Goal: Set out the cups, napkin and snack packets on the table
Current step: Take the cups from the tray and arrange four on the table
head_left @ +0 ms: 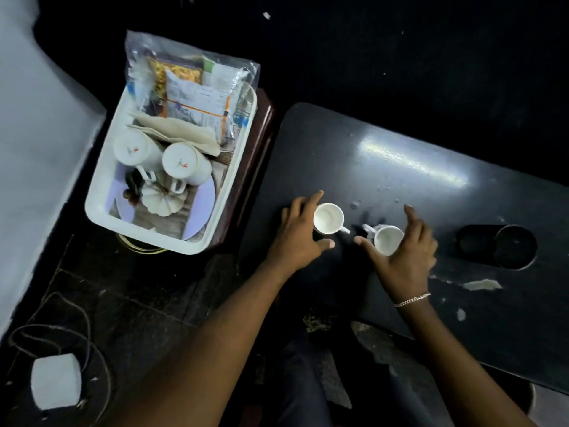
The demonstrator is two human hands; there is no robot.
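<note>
Two small white cups stand upright on the dark table [400,180], handles turned toward each other. My left hand [298,232] curls around the left cup [328,217], fingers spread beside it. My right hand [403,251] cups the right cup [388,238] from its right side, fingers apart. Whether either hand still grips its cup is unclear. To the left, a white tray [101,192] holds two more white cups upside down [180,163], a beige folded napkin [184,135] and snack packets [197,100] in a clear plastic bag.
The tray rests on a dark red stool [258,143] left of the table. A small white pumpkin-shaped object [160,203] and a round mat lie in the tray. The table has a cup-holder recess [511,246] at the right. A white adapter [57,382] with cable lies on the floor.
</note>
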